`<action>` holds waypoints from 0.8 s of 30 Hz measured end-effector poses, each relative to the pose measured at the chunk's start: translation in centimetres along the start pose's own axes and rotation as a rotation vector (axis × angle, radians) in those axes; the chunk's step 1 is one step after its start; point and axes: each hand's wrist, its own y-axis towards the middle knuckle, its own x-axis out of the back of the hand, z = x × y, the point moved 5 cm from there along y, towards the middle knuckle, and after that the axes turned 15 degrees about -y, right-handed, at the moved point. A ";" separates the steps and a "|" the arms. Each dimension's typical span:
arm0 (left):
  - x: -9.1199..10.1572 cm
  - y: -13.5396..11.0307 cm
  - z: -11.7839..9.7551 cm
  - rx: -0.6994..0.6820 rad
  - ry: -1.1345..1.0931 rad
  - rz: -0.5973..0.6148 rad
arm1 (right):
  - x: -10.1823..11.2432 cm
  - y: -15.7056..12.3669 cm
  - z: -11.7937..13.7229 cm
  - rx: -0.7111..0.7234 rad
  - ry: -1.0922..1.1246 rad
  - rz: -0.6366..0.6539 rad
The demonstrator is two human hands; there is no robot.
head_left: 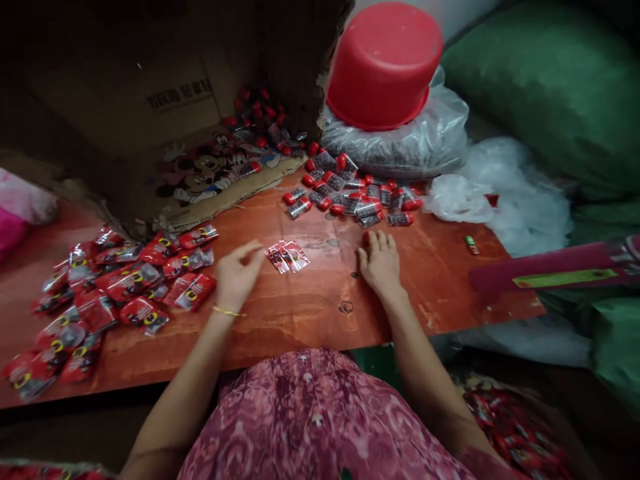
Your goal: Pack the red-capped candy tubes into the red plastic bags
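Patterned pink-purple clothing (310, 427) fills the space nearest the camera, with a forearm reaching out on either side of it over the reddish table (300, 313). On the left hand (240, 275), above a thin gold-coloured bracelet (227, 311), the thumb and fingers are curled toward each other; whether their tips meet cannot be told. Just beside those fingertips, on the side toward the other hand, small red printed packets (289, 257) lie overlapping on the wood. The right hand (381, 263) is palm down with its fingers bent, and a red bit (367, 237) shows at its fingertips; whether it is pinched or only touched is unclear. Just beyond that hand spreads a loose group of red-capped containers (370, 207) with dark contents. Farther past them, an upturned red tub (390, 60) sits on a clear plastic bag (400, 153). Left of the left hand lies a pile of filled red packs (125, 280), and beyond it a cardboard box (115, 133) opens toward the hands, more red-capped containers inside. Right of the right hand rests a small green-and-white item (471, 245).
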 end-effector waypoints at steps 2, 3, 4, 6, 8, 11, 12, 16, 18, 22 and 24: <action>-3.0 -0.2 0.4 -0.166 0.304 0.154 | 0.6 -0.8 3.1 0.115 0.067 -0.023; -4.1 -0.2 0.8 -0.217 0.417 0.211 | 0.9 -1.2 4.4 0.153 0.105 -0.040; -4.9 -0.2 1.2 -0.250 0.512 0.254 | 1.2 -1.5 5.4 0.176 0.146 -0.061; -5.7 0.0 1.9 -0.269 0.650 0.312 | 1.7 -2.2 6.5 0.186 0.226 -0.110; -6.1 0.1 2.4 -0.260 0.727 0.336 | 2.1 -2.7 6.8 0.174 0.297 -0.159; -6.1 0.0 2.5 -0.252 0.746 0.329 | 3.1 -3.2 6.6 0.161 0.370 -0.228; -6.1 0.0 2.5 -0.252 0.735 0.323 | 3.6 -3.3 6.6 0.160 0.390 -0.249; -5.5 0.1 2.3 -0.224 0.624 0.275 | 5.4 -3.5 7.4 0.161 0.528 -0.262; -5.0 0.1 1.7 -0.223 0.559 0.232 | 5.6 -3.2 8.3 0.129 0.663 -0.186; -4.5 -0.5 0.0 -0.266 0.447 0.213 | 4.5 -2.3 10.6 -0.012 1.055 0.054; -4.5 -1.0 -0.6 -0.279 0.388 0.208 | 4.2 -1.8 11.5 -0.060 1.215 0.100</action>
